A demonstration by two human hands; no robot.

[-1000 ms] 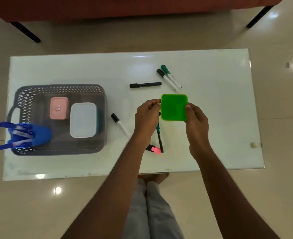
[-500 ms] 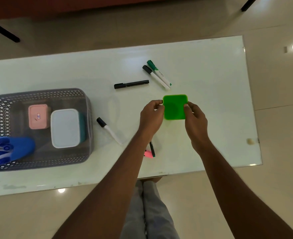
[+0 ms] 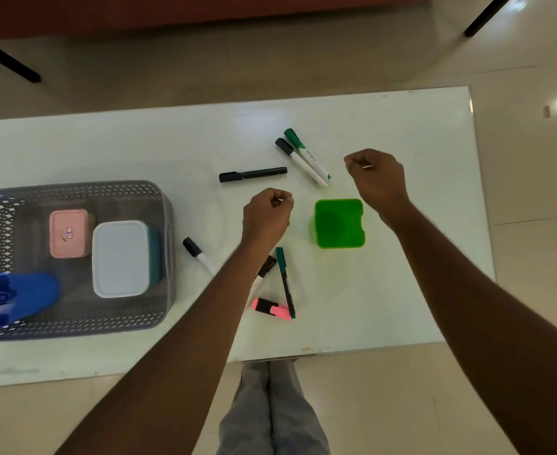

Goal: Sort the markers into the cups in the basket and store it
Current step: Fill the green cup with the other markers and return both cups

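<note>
Both hands, left (image 3: pixel 266 214) and right (image 3: pixel 378 175), hovered loosely curled and empty over light, stiff markers (image 3: pixel 306 156), best pinched mid-barrel, beside the cup (image 3: pixel 338 224).

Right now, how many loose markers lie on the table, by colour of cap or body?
Black-capped: 4
Green: 2
Pink highlighter: 1
Total: 7 loose markers on the table
</note>
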